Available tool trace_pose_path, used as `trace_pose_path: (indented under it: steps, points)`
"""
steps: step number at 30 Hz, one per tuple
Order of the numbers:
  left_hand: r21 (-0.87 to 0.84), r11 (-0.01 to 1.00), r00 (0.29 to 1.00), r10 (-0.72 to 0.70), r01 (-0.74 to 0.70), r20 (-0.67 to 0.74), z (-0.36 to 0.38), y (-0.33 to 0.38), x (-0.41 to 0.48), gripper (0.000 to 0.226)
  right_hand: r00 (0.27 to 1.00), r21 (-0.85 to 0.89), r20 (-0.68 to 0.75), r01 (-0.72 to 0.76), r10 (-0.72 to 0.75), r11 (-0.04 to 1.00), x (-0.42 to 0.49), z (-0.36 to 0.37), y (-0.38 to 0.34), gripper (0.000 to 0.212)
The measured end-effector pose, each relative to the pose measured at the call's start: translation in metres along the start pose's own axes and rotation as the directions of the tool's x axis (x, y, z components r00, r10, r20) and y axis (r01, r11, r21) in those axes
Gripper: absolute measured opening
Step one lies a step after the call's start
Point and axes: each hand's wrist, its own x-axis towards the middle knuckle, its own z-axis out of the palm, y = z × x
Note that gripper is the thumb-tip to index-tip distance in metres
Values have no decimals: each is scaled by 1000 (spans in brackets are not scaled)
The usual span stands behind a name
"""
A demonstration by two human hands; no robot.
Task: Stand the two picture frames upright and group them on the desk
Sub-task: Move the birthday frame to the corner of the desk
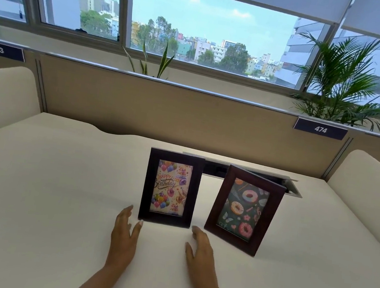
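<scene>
dark frames point(170, 187) point(244, 210), two, both upright

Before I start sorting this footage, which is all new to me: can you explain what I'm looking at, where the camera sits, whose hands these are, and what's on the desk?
There is no machine here. One wide camera is worn on a person's head and looks forward and down, so the two arms coming in from the bottom edge are that person's own. The left hand and right hand are open with straight fingers, one on either side of the foot of the birthday frame. Neither hand holds anything. The doughnut frame stands just to its right, at a slight slant. Both frames are upright on a pale desk, in front of a cable hatch. Behind them are a divider, plants and a window.
</scene>
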Motion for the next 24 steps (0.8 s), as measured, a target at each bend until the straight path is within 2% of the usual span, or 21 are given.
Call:
trace_pose_path:
  steps: [7, 16, 24]
  points:
    - [35, 999, 996, 32, -35, 81, 0, -4, 23, 50, 993, 232, -60, -88, 104, 969, 33, 8, -15, 45]
    - [40, 998, 994, 52, -56, 95, 4, -8, 38, 48, 971, 355, -150, -122, 185, 927, 47, 18, -11, 40]
    - [-48, 996, 993, 78, -74, 87, 2, -8, 34, 55, 960, 451, -186, -105, 209, 886, 46, 19, -8, 38]
